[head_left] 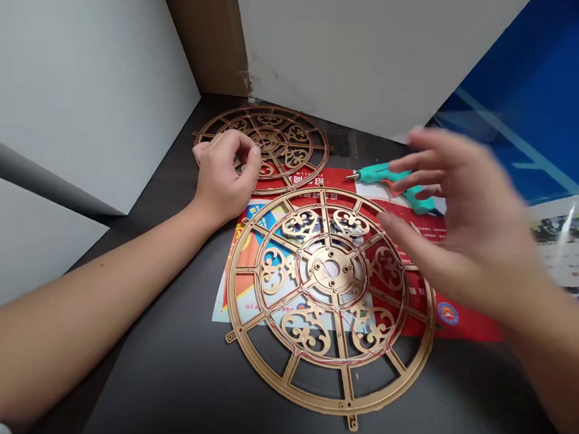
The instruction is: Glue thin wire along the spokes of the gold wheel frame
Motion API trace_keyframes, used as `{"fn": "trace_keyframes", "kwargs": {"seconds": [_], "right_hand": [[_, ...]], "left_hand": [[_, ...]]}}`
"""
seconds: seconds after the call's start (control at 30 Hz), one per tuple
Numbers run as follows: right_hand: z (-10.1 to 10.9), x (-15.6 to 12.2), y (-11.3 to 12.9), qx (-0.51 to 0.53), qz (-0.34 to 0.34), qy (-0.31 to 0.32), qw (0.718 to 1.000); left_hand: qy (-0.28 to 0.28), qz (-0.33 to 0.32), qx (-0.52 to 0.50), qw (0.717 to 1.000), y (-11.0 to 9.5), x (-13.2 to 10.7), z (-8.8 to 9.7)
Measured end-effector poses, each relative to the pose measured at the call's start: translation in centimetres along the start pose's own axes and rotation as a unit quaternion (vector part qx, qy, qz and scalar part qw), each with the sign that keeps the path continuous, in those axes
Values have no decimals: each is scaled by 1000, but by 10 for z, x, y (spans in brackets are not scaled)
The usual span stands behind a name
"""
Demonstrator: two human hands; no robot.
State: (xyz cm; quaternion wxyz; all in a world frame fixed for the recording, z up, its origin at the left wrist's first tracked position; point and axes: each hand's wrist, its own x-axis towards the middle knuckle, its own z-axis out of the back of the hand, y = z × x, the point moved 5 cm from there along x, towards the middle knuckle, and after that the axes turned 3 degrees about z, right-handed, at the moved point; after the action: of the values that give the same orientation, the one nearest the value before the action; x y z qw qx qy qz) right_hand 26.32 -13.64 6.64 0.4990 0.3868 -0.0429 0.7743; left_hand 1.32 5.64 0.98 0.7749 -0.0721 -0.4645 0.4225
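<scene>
So, left hand [225,178] curled on the 11 o'clock gold wheel [298,134], grip unclear. Right hand [462,217] open, empty; red flyer's [466,324] print unreadable.

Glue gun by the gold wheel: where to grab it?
Grip the handle of the glue gun from the right, under the right hand. The gun lies on its side with the nozzle pointing left, so the handle faces that hand and the tip stays clear.

Bright, soft light, no hard shadows; right hand [462,220] motion-blurred beside gold filigree wheel [305,328]; glare on glossy poster [565,242] right of wheel; frame edges bowed;
</scene>
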Motion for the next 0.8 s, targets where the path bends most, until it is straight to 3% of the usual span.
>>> {"fn": "trace_keyframes", "kwargs": {"seconds": [0.03,0.1,0.17,0.47,0.8], "right_hand": [[-6,-3,-4,-51,30,-2,998],[-14,-11,-17,-173,28,-14,984],[-16,-16,-23,-223,55,-36,973],[-20,-14,-25,-197,104,-54,973],[-24,-14,-33,-193,95,-26,976]], "left_hand": [[1,-1,-4,1000,0,0,0],[7,-4,-12,1000,-1,0,0],[14,-6,-15,1000,-3,0,1],[55,-3,-1,999,-8,3,2],[39,-7,11,999,-11,2,6]]}}
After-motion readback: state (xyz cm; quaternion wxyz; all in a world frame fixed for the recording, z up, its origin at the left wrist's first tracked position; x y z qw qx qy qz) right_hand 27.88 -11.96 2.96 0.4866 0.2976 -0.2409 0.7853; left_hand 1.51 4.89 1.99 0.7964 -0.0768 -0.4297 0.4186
